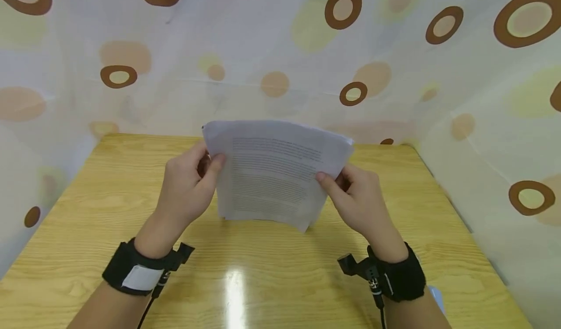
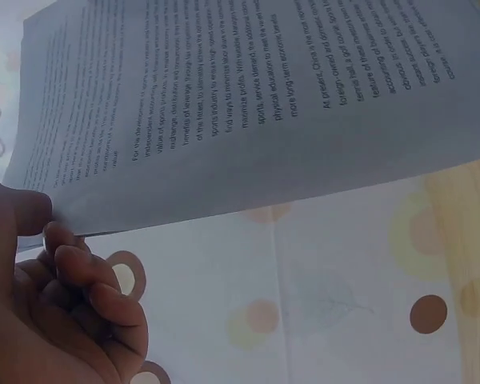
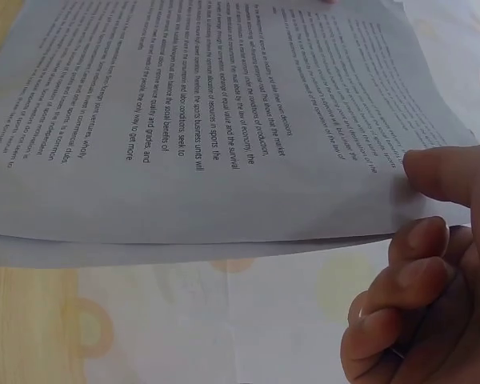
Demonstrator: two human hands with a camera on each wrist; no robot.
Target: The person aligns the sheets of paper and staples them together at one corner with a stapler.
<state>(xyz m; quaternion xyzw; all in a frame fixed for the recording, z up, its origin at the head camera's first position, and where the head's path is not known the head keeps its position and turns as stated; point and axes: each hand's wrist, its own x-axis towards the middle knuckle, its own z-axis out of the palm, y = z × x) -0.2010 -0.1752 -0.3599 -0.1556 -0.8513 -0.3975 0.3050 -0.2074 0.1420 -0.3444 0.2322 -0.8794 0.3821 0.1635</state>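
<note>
A small stack of printed paper sheets (image 1: 271,173) is held up above the table, its text side facing me and its top edge slightly bowed. My left hand (image 1: 190,183) pinches the left edge, thumb on the front and fingers curled behind. On the right edge, my right hand (image 1: 357,195) pinches in the same way, a little lower. In the left wrist view the left thumb presses on the sheets (image 2: 248,152) near their edge. The right wrist view shows a second sheet's edge (image 3: 144,254) jutting out below the front sheet (image 3: 224,200).
A wooden table (image 1: 263,265) lies beneath the paper. Behind it and at the sides hangs a white cloth (image 1: 245,42) with brown rings and pale spots. Part of a light-blue object (image 1: 437,299) shows beside the right forearm. Each wrist wears a black strap (image 1: 140,265) with a small camera and cable.
</note>
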